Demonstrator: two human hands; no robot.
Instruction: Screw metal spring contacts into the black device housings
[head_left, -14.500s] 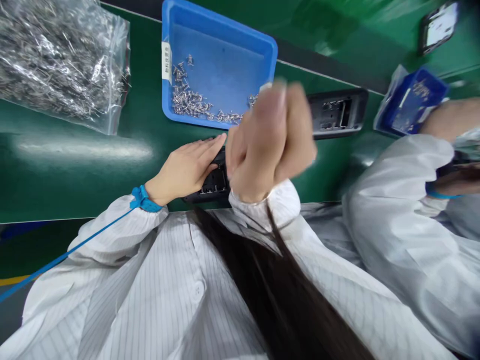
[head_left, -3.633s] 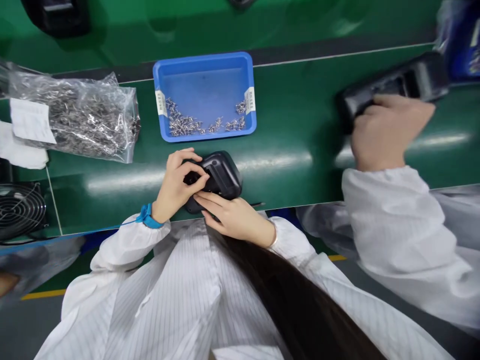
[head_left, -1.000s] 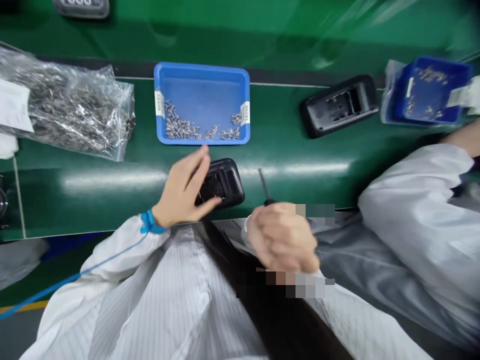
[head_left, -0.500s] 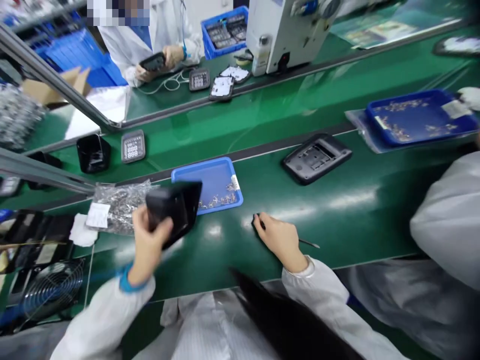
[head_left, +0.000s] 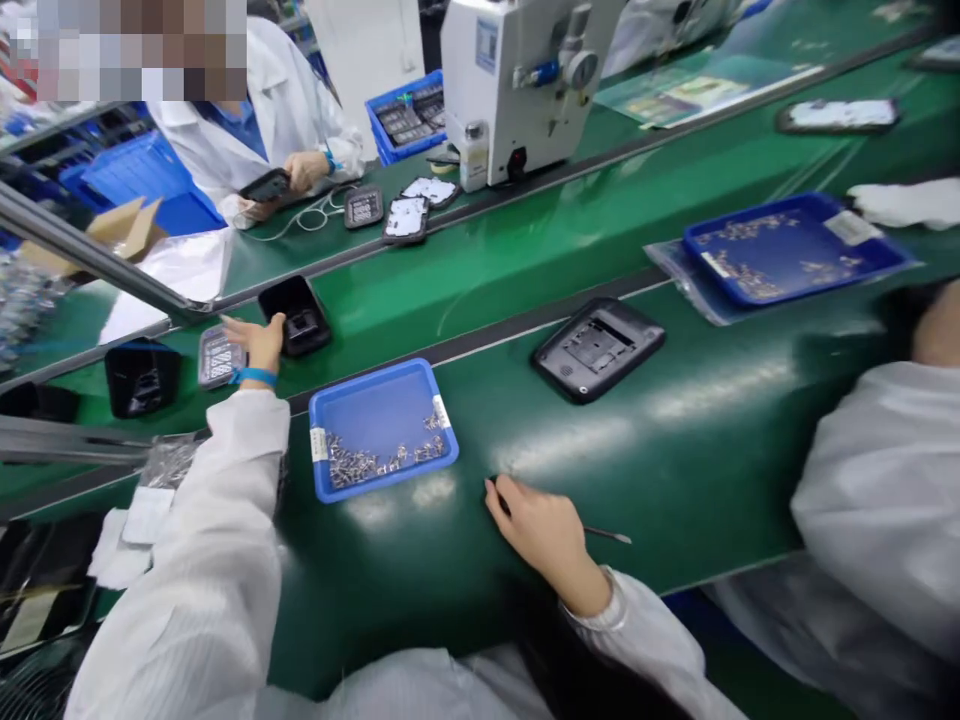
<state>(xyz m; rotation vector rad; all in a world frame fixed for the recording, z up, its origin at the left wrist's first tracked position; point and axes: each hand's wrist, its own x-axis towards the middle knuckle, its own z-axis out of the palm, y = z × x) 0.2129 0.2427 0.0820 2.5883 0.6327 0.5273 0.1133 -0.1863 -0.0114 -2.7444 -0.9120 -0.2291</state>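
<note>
My left hand [head_left: 259, 345] is stretched over the green belt with its fingers spread. It is between a black housing [head_left: 298, 318] on its right and a grey panel [head_left: 219, 357] with white digits, which its fingers partly overlap. My right hand [head_left: 541, 525] rests on the green bench, closed around a thin tool [head_left: 609, 535] whose metal tip sticks out to the right. A light blue tray [head_left: 379, 400] of small metal parts lies between my arms. Beyond my right hand, a dark grey device casing [head_left: 598, 350] lies on the bench.
A dark blue tray [head_left: 795, 285] of small parts is at the right, near a seated person's sleeve [head_left: 885, 480]. Across the belt, another person [head_left: 277, 120] holds a dark device beside a white machine [head_left: 510, 90]. A metal rail [head_left: 90, 250] crosses the left side.
My left hand has moved forward to the belt and let go of the black housing, which now sits there. My right hand stays closed on the tool. The view has shifted.
</note>
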